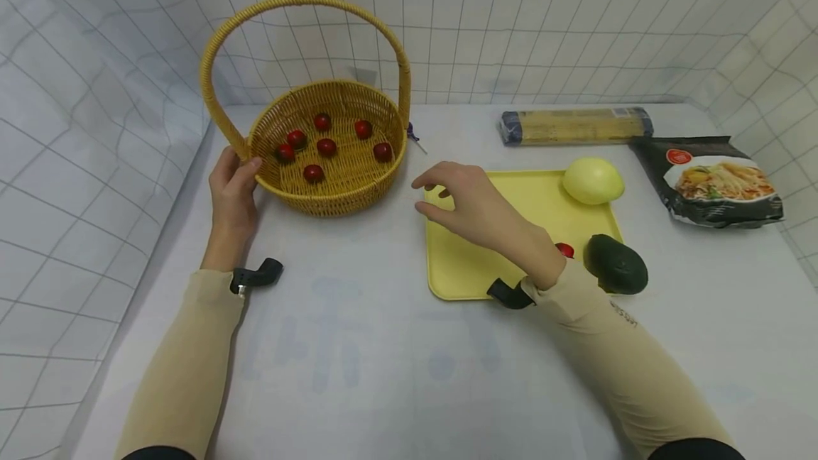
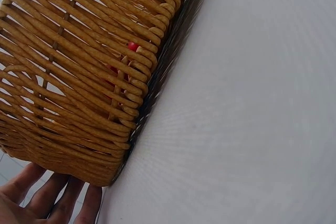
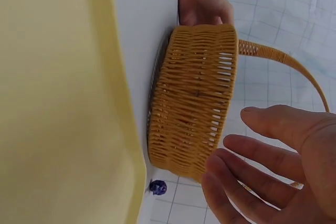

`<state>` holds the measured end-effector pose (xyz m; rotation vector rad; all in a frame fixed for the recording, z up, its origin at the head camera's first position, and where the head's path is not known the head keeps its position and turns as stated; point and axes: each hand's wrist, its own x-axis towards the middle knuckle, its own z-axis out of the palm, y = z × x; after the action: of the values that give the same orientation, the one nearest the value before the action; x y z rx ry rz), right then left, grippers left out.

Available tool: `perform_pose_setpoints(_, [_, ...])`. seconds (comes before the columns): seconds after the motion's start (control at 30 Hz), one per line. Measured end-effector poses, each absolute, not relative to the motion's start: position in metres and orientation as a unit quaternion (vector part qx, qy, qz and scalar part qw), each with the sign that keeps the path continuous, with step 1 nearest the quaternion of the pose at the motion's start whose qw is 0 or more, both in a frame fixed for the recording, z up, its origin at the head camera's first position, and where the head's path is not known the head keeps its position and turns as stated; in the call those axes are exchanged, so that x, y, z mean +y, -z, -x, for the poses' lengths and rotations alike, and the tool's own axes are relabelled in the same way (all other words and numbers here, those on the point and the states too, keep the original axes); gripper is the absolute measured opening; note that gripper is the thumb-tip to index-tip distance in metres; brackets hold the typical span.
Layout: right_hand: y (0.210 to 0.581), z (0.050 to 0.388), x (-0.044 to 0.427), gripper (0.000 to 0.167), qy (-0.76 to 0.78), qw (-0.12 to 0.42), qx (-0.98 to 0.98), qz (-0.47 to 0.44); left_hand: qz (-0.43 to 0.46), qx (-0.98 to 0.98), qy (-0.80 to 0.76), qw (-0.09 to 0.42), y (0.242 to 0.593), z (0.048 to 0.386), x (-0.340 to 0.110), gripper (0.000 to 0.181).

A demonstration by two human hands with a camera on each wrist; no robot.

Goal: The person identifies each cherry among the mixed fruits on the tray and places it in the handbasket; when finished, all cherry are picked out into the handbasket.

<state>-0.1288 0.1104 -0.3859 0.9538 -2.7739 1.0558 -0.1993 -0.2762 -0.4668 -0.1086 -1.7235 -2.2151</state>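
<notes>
A yellow wicker basket (image 1: 332,201) with a tall hoop handle stands at the back left and holds several small, shiny red fruits (image 1: 326,147). At its left side my left hand (image 1: 233,190) grips the rim, thumb on top near the handle's foot; the left wrist view shows its fingers (image 2: 58,195) against the wicker wall. My right hand (image 1: 469,204) hovers over the left part of a yellow tray (image 1: 460,268), fingers loosely bent and apart, holding nothing. In the right wrist view, the right hand (image 3: 278,166) appears in front of the basket (image 3: 191,98).
On the tray's right side lie a pale yellow-green fruit (image 1: 593,181), a dark green avocado-like fruit (image 1: 616,265) and a red fruit (image 1: 565,250), partly hidden by the right forearm. Behind are a long yellow package (image 1: 575,126) and a black noodle bag (image 1: 718,183). A purple-wrapped lollipop (image 1: 412,135) lies beside the basket.
</notes>
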Motion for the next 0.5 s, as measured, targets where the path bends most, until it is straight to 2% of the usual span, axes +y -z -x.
perform_pose_setpoints(0.3, [0.391, 0.114, 0.164, 0.032, -0.31, -0.032, -0.905, -0.289, 0.037, -0.601, 0.78, 0.169, 0.465, 0.197, -0.275, 0.04])
perform_pose_setpoints(0.5, [0.397, 0.102, 0.195, 0.032, -0.323, -0.028, -0.909, -0.261, 0.037, -0.609, 0.774, 0.168, 0.465, 0.197, -0.274, 0.04])
